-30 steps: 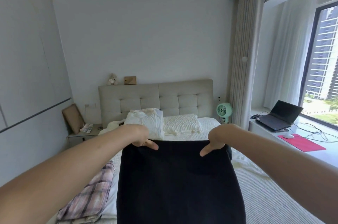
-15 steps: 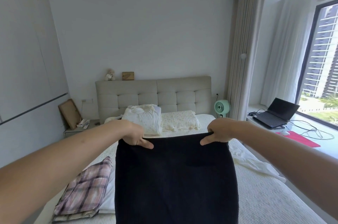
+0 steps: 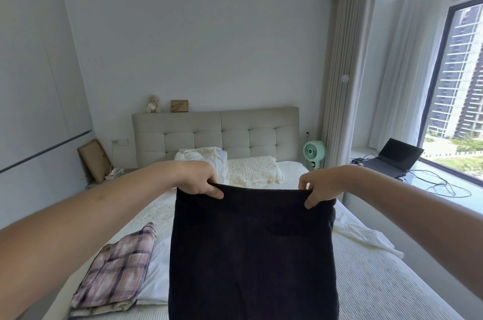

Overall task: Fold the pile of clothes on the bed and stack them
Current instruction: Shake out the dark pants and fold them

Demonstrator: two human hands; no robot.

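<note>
- Black garment [image 3: 251,254] hangs in the lower middle of the frame, held up by its top edge above the bed [image 3: 379,280], with its bottom going out of the frame.
- Left hand [image 3: 198,181] grips the top left corner, thumb in front of the cloth and the other fingers behind it.
- Right hand [image 3: 320,186] grips the top right corner in the same way.
- Compared with one second ago, the two hands are further apart and the top edge is stretched more tightly between them; the camera also looks a little higher, so more of the wall and the window is seen.
- One plaid folded garment [image 3: 117,275] lies on top of a small stack in the lower left of the frame.
- One loose white garment [image 3: 363,236] lies on the bed at the right, partly hidden by the black one.
- Two pillows are in the middle of the frame by the headboard [image 3: 248,131]: one crumpled white pillow [image 3: 201,158] and one cream textured pillow [image 3: 253,172].
- One green fan [image 3: 314,152] and one open laptop [image 3: 394,158] are at the right, near the window.
</note>
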